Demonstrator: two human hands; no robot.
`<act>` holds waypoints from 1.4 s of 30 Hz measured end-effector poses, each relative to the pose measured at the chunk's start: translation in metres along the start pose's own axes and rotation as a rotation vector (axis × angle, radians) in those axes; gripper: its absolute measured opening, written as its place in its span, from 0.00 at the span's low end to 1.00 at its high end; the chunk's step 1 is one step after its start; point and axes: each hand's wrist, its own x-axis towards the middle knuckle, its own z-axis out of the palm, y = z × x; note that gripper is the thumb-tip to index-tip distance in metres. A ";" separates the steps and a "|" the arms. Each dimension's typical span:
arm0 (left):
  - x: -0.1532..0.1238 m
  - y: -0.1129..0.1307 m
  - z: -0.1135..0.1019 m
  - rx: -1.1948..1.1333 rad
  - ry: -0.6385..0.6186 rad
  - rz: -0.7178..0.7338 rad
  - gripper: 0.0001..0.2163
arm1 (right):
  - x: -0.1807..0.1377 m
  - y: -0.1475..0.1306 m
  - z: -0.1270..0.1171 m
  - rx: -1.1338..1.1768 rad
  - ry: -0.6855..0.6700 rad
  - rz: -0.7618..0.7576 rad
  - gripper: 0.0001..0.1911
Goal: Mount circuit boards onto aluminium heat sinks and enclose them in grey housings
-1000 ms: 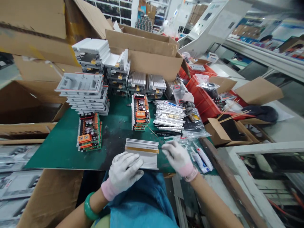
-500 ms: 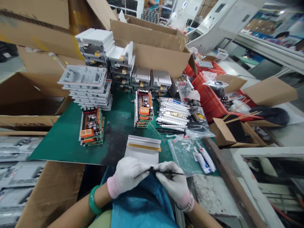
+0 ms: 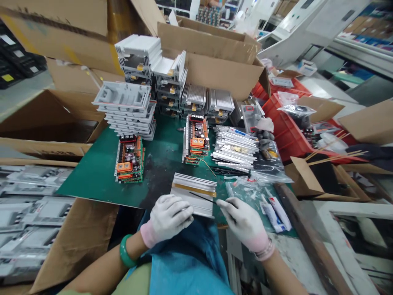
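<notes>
— Where did the ribbed silver metal plate (image 3: 193, 192) lie?
— Under the white-gloved left hand (image 3: 168, 217), whose spread fingers pressed its near corner. The white-gloved right hand (image 3: 242, 219) pinched a thin black pick (image 3: 202, 197) over it.
— The surroundings?
— A green bench mat (image 3: 98, 176), brown cardboard cartons (image 3: 215, 69) and red plastic crates (image 3: 285, 131).
— The plate's look?
— Pale, finned, with a tan strip across it.
</notes>
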 end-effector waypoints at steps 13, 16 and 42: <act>-0.013 -0.005 0.022 -0.026 -0.009 0.077 0.05 | 0.038 -0.004 -0.006 -0.305 -0.446 0.020 0.23; -0.012 -0.005 0.022 -0.035 -0.005 0.082 0.04 | 0.046 -0.008 -0.009 -0.287 -0.506 0.021 0.23; -0.009 -0.010 0.020 -0.032 -0.047 0.096 0.06 | -0.034 0.020 -0.009 -0.059 -0.137 0.051 0.15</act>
